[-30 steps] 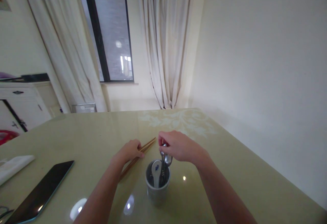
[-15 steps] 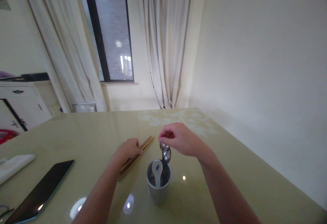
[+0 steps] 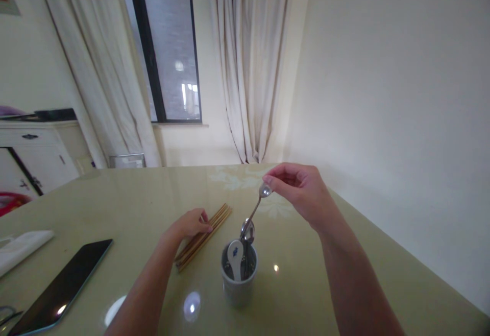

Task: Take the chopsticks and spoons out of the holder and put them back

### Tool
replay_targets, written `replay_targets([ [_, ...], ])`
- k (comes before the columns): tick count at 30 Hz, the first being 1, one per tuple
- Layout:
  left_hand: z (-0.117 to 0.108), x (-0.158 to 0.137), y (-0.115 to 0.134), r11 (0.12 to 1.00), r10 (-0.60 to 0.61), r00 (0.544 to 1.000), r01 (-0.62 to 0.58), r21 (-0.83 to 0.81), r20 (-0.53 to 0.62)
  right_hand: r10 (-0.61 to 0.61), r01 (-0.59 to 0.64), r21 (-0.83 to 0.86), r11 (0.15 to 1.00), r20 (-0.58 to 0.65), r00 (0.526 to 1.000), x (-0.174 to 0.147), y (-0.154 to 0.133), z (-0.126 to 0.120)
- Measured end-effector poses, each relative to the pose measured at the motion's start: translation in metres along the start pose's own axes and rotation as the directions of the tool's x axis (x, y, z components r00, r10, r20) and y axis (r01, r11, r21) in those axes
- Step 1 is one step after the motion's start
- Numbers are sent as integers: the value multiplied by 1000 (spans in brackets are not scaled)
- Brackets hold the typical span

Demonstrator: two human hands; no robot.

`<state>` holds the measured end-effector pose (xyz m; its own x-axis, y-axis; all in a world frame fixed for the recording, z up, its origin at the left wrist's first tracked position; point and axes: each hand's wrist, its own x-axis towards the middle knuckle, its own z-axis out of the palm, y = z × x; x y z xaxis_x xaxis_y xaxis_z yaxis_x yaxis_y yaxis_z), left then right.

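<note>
My right hand pinches a small metal spoon by its bowl. The spoon leans to the right, its thin handle slanting down into a grey cup. A larger metal spoon and a white ceramic spoon with a blue mark also stand in the cup, bowls or broad ends up. Left of the cup, a bundle of wooden chopsticks lies slantwise on the table. My left hand is closed over the bundle, fingers and thumb at its sides; its palm side is hidden.
A black tablet lies on the glossy table at the left, with a white object beyond it. A wall runs along the right edge. Curtains and a white cabinet stand behind.
My right hand has moved right and slightly up, drawing the small spoon partly upward and tilting it to the right. My left hand stays at the chopsticks, which have shifted slightly.
</note>
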<state>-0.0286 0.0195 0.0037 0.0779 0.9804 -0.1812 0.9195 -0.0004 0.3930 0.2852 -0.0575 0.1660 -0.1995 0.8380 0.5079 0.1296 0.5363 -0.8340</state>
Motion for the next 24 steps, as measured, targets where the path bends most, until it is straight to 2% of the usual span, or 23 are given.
replay_targets([
  [5, -18, -5, 3, 998, 34, 995, -30, 46, -94, -26, 28, 48, 998, -44, 999, -2, -6, 3],
  [11, -10, -12, 0, 997, -10, 1000, 8, 77, 27, -44, 52, 65, 997, -113, 993, -3, -8, 3],
  [14, -9, -13, -2, 998, -6, 999, 4, 56, 46, -56, 66, 70, 995, -135, 989, -4, -8, 3],
  [17, -24, -18, 7, 999, 10, 1000, -10, 38, 4, -64, 73, 70, 995, -121, 991, -5, -10, 3],
  [19, -41, -28, 23, 996, 84, 993, -86, -16, -87, -66, 71, 69, 995, -75, 995, -6, -12, 4],
  [20, -51, -36, 34, 986, 144, 978, -154, -59, -150, -66, 68, 69, 995, -42, 997, -6, -13, 5],
  [21, -60, -46, 47, 941, 251, 934, -297, -164, -253, -68, 68, 74, 995, -10, 998, -6, -13, 6],
  [23, -75, -69, 74, 755, 429, 807, -567, -329, -406, -84, 82, 99, 992, 21, 996, -7, -13, 9],
  [24, -79, -81, 88, 667, 480, 760, -641, -381, -438, -96, 94, 109, 990, 10, 995, -6, -12, 11],
])
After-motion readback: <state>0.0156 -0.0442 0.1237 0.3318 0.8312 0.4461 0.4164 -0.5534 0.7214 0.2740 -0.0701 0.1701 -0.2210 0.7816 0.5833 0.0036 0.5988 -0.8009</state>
